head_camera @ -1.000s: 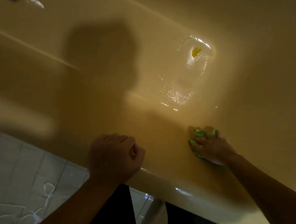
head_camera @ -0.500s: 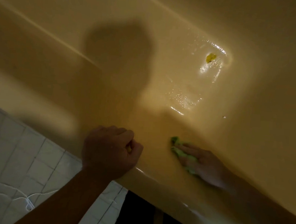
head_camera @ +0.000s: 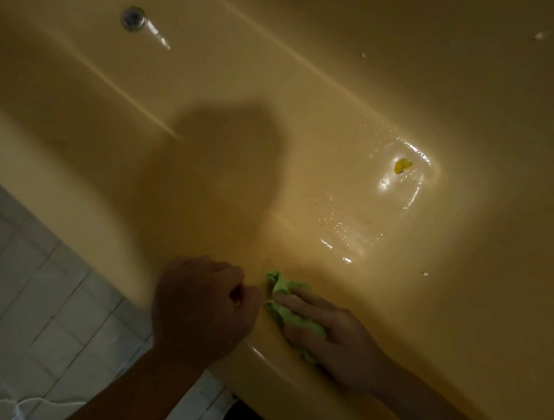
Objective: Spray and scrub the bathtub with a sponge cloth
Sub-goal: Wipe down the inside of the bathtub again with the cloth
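The green sponge cloth [head_camera: 283,297] lies under my right hand's fingers [head_camera: 298,301], its crumpled end poking out past the fingertips, just beside my left hand [head_camera: 200,306]. Those fingers are stretched out nearly straight and close together, pressing the cloth flat against the bathtub [head_camera: 267,370] wall just inside the rim, while the left hand's fingers are curled into a fist propped on the rim. Compared with half a second ago, my right hand [head_camera: 332,341] and the cloth have slid left, closing the gap to the fist.
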